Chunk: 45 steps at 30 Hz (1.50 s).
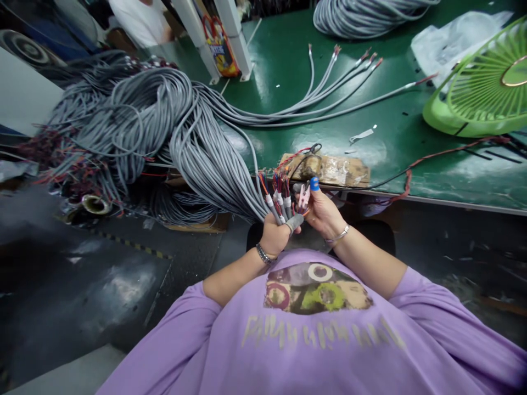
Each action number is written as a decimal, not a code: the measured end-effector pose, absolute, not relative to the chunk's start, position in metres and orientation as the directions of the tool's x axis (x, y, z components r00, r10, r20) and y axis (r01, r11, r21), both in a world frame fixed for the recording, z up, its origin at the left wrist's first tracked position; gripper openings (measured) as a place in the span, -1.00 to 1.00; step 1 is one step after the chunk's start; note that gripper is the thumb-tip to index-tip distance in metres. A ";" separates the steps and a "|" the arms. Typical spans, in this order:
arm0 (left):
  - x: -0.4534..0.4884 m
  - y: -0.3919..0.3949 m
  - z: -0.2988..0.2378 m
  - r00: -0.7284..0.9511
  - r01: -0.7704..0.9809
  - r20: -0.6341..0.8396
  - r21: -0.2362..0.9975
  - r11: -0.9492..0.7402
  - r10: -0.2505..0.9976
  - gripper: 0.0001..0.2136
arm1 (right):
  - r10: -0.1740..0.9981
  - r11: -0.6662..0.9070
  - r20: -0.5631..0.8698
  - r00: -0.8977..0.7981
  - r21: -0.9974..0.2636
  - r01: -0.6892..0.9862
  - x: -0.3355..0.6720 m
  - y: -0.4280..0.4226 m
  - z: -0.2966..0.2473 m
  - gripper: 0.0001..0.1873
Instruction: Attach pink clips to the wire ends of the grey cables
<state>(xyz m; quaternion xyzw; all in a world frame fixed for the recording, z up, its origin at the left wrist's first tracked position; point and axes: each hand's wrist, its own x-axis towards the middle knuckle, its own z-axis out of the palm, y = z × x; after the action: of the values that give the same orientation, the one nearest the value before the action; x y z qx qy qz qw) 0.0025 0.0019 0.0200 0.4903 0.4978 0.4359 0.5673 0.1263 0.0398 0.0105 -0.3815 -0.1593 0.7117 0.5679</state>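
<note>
My left hand (276, 236) is closed around the ends of several grey cables (224, 170), a grey cover on its thumb. Stripped tips with thin coloured wires (281, 184), red, blue and orange, stick up out of that grip, with white wrapping (287, 202) just below them. Close on the right, my right hand (325, 215) pinches a small pale pink piece shaped like a clip (304, 196). A blue cover (314, 183) sits on one of its digits. The pink piece is beside the wire tips; whether it touches any wire I cannot tell.
More coiled grey cables (148, 104) heap up at the left. Several cable ends (329, 82) lie across the green table (284, 145). A soldering-stained wooden board (341, 169) lies at its front edge. A green fan (481, 88) stands right; a person in white (142, 22) is behind.
</note>
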 end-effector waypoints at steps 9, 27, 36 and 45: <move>-0.005 -0.002 0.019 0.121 -0.006 -0.152 0.988 0.154 0.981 -0.71 | 0.936 -0.337 -0.321 -0.145 -0.695 -0.635 0.132 0.032 0.008 -0.27; -0.011 0.011 0.027 0.310 -0.039 -0.218 0.970 0.241 0.926 -0.74 | 0.945 -0.306 -0.309 -0.106 -0.722 -0.620 0.131 0.032 -0.004 -0.34; -0.004 0.014 0.027 0.293 0.003 -0.212 0.975 0.221 0.932 -0.73 | 0.923 -0.384 -0.299 -0.243 -0.652 -0.654 0.130 0.036 -0.002 -0.30; -0.010 0.005 0.024 0.271 0.003 -0.220 0.974 0.228 0.937 -0.72 | 0.920 -0.372 -0.331 -0.208 -0.579 -0.726 0.138 0.032 -0.005 -0.38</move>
<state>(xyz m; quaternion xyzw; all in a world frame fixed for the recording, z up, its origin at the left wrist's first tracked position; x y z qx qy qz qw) -0.0101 0.0055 0.0243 0.4961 0.4738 0.3743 0.6239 0.1384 0.0316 -0.0054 -0.3235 -0.1506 0.7625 0.5397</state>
